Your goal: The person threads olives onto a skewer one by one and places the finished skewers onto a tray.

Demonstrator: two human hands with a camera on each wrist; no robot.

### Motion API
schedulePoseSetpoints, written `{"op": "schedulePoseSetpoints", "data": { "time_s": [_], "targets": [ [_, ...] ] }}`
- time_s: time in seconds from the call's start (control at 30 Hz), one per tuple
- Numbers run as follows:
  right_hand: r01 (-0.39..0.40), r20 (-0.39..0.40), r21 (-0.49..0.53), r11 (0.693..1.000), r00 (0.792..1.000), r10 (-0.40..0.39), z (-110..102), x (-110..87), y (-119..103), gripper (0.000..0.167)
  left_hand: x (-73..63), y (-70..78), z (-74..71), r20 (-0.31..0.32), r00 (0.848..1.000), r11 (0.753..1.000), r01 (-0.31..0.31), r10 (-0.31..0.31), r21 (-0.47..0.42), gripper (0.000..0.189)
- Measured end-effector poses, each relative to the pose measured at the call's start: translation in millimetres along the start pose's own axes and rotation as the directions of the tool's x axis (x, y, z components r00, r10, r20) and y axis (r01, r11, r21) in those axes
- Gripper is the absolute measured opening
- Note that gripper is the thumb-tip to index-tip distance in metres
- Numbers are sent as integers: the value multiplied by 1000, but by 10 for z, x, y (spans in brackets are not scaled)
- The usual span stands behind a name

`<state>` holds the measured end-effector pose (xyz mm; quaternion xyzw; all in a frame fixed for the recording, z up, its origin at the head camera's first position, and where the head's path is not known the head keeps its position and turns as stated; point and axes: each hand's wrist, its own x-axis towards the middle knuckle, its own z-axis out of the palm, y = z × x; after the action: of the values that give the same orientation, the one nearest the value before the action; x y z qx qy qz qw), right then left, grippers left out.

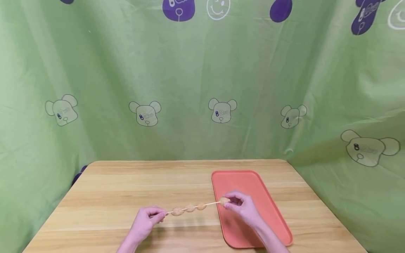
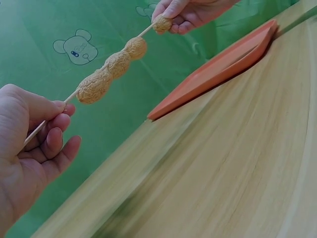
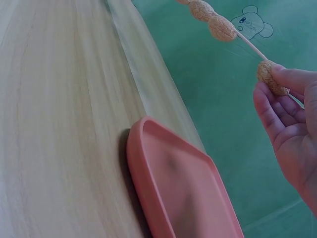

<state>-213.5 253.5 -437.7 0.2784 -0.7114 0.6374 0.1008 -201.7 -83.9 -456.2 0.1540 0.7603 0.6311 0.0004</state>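
Note:
In the head view a thin wooden skewer (image 1: 212, 203) spans between my two hands over the table. My left hand (image 1: 145, 219) pinches its left end between thumb and fingers. Three wrinkled tan balls (image 2: 118, 64) are threaded on it close together, nearer the left hand. At the far end my right hand (image 1: 242, 207) pinches one more wrinkled tan ball (image 3: 270, 78), set apart from the others by a bare stretch of stick. The skewer passes into this ball, and a short bit of stick shows beyond it in the right wrist view.
A red rectangular tray (image 1: 235, 182) lies on the right half of the wooden table (image 1: 133, 182), beneath the right hand and forearm. Green curtain (image 1: 183, 77) with printed bear heads encloses the table at the back and sides.

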Motion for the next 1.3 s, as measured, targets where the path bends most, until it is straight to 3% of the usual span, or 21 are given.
{"op": "schedulePoseSetpoints", "data": {
  "time_s": [0.83,1.07,1.3],
  "targets": [
    [-12,15,-6,1000,1000,12,-2,24,-13,29,32,-27,37,-32,999,999,29,-28,29,9],
    [-16,15,0,1000,1000,16,9,15,-1,31,18,8,32,-36,999,999,0,2,36,9],
    [-19,10,-17,1000,1000,20,10,11,1,30,8,-22,27,3,998,997,-58,58,46,12]
  ]
}}
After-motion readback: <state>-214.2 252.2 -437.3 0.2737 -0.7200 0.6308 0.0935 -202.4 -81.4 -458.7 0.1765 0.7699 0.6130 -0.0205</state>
